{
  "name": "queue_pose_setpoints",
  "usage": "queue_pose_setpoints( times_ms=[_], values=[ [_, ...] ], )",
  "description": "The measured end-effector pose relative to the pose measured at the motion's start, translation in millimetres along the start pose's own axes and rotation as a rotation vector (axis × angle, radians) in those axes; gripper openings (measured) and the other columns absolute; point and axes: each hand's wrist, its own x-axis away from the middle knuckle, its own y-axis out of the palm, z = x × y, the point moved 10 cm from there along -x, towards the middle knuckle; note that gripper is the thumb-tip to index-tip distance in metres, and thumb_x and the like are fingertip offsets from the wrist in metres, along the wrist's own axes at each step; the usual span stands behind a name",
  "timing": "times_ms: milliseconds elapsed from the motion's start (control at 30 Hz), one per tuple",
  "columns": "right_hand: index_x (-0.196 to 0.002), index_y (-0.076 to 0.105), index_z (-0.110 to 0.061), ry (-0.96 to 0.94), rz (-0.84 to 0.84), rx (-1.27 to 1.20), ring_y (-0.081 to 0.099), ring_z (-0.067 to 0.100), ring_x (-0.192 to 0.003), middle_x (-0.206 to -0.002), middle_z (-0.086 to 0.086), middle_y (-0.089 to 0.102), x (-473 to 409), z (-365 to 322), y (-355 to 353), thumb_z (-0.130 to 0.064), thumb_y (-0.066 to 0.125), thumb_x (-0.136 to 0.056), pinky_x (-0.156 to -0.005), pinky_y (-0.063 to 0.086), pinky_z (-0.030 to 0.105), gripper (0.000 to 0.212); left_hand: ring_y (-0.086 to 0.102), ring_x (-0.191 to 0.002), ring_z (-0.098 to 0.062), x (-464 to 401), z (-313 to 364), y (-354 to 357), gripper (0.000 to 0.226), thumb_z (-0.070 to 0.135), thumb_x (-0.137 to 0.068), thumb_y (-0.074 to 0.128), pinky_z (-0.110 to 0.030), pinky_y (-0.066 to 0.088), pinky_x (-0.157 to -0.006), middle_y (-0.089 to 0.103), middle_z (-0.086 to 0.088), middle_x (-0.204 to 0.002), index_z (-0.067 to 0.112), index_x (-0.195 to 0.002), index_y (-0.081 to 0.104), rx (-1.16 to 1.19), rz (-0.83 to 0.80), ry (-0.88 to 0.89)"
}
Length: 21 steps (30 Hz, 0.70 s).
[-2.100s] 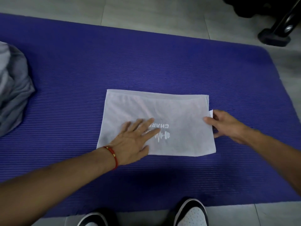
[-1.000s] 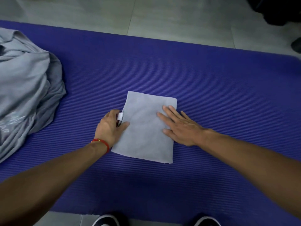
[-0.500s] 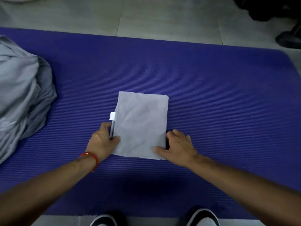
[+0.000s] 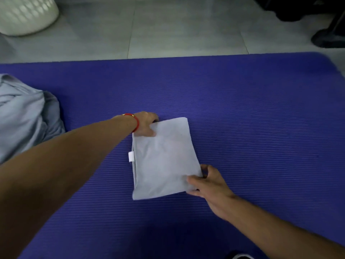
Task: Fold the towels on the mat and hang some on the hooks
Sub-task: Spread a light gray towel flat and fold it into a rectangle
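A small pale grey towel, folded into a rectangle with a white tag on its left edge, lies in the middle of the purple mat. My left hand, with a red band at the wrist, pinches the towel's far left corner. My right hand grips the near right corner, thumb on top and fingers under the edge. Both corners look slightly raised off the mat.
A heap of unfolded grey towels lies on the mat at the left. A white perforated basket stands on the tiled floor at the far left. Dark equipment sits at the far right, and a shoe tip shows at the bottom.
The wide towel was folded in half into a narrow rectangle. Since then my left hand has moved from the near left edge up to the far left corner; my right hand stays at the near right corner.
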Motion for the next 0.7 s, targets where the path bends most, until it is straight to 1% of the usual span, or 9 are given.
queue_pose_setpoints(
  times_ms=[100, 167, 233, 300, 367, 433, 500, 600, 700],
  values=[
    [-0.117, 0.062, -0.008, -0.132, 0.153, -0.056, 0.074, 0.025, -0.098, -0.106, 0.008, 0.076, -5, -36, -50, -0.004, 0.074, -0.087, -0.079, 0.062, 0.034, 0.033, 0.066, -0.101, -0.026, 5, -5, 11, 0.033, 0.024, -0.087, 0.075, -0.041, 0.056, -0.091, 0.069, -0.013, -0.12, 0.007, -0.115, 0.068, 0.269, -0.118, -0.1],
    [-0.114, 0.066, -0.004, -0.22, 0.311, -0.133, 0.073, 0.028, -0.1, -0.106, 0.011, 0.076, -10, -66, -100, -0.009, 0.073, -0.089, -0.086, 0.061, 0.045, 0.027, 0.069, -0.103, -0.026, 15, 13, 36, 0.029, 0.013, -0.091, 0.071, -0.042, 0.055, -0.092, 0.071, -0.017, -0.12, 0.002, -0.119, 0.067, 0.77, -0.248, -0.099],
    [-0.11, 0.068, -0.005, -0.253, 0.363, -0.143, 0.071, 0.025, -0.097, -0.106, 0.006, 0.077, -18, -89, -141, -0.023, 0.072, -0.093, -0.092, 0.055, 0.052, 0.025, 0.068, -0.113, -0.024, 24, 37, 57, 0.035, 0.01, -0.093, 0.068, -0.043, 0.054, -0.1, 0.072, -0.01, -0.123, 0.006, -0.128, 0.062, 1.156, -0.271, -0.087],
    [-0.11, 0.069, -0.006, -0.178, 0.312, 0.015, 0.072, 0.021, -0.099, -0.104, 0.001, 0.078, -32, -87, -159, -0.037, 0.069, -0.095, -0.096, 0.056, 0.049, 0.034, 0.07, -0.109, -0.023, 23, 46, 69, 0.045, 0.019, -0.084, 0.079, -0.045, 0.056, -0.097, 0.074, -0.006, -0.116, 0.009, -0.124, 0.06, 1.16, -0.103, -0.111],
    [-0.109, 0.07, -0.016, -0.113, 0.286, 0.284, 0.072, 0.018, -0.098, -0.103, -0.002, 0.077, -41, -69, -165, -0.039, 0.073, -0.091, -0.096, 0.057, 0.048, 0.029, 0.072, -0.099, -0.02, 23, 49, 66, 0.052, 0.033, -0.072, 0.085, -0.042, 0.058, -0.09, 0.074, -0.001, -0.107, 0.015, -0.113, 0.06, 0.908, 0.092, -0.101],
    [-0.105, 0.071, -0.022, -0.101, 0.301, 0.405, 0.072, 0.014, -0.094, -0.1, -0.006, 0.076, -41, -56, -161, -0.038, 0.077, -0.088, -0.088, 0.059, 0.04, 0.024, 0.07, -0.095, -0.014, 26, 50, 58, 0.041, 0.032, -0.077, 0.084, -0.036, 0.057, -0.089, 0.074, 0.004, -0.104, 0.02, -0.11, 0.064, 0.774, 0.174, -0.113],
    [-0.104, 0.073, -0.02, -0.09, 0.256, 0.31, 0.073, 0.012, -0.091, -0.1, -0.005, 0.078, -39, -49, -146, -0.035, 0.077, -0.089, -0.077, 0.057, 0.03, 0.022, 0.071, -0.094, -0.012, 30, 52, 57, 0.026, 0.027, -0.084, 0.08, -0.037, 0.058, -0.091, 0.075, 0.006, -0.103, 0.022, -0.108, 0.071, 0.87, 0.14, -0.109],
    [-0.111, 0.07, -0.022, -0.133, 0.214, 0.14, 0.074, 0.008, -0.094, -0.106, -0.008, 0.078, -38, -55, -132, -0.032, 0.072, -0.094, -0.086, 0.058, 0.03, 0.021, 0.073, -0.095, -0.016, 36, 64, 37, 0.032, 0.032, -0.08, 0.079, -0.043, 0.059, -0.09, 0.076, 0.005, -0.103, 0.024, -0.11, 0.068, 1.018, 0.143, -0.094],
    [-0.124, 0.061, -0.026, -0.157, 0.222, -0.091, 0.073, 0.014, -0.103, -0.115, -0.006, 0.075, -40, -67, -147, -0.042, 0.064, -0.098, -0.094, 0.058, 0.039, 0.031, 0.074, -0.09, -0.018, 33, 96, 14, 0.027, 0.024, -0.094, 0.07, -0.035, 0.061, -0.069, 0.075, -0.004, -0.109, 0.018, -0.119, 0.061, 1.245, 0.054, -0.04]
  ],
)
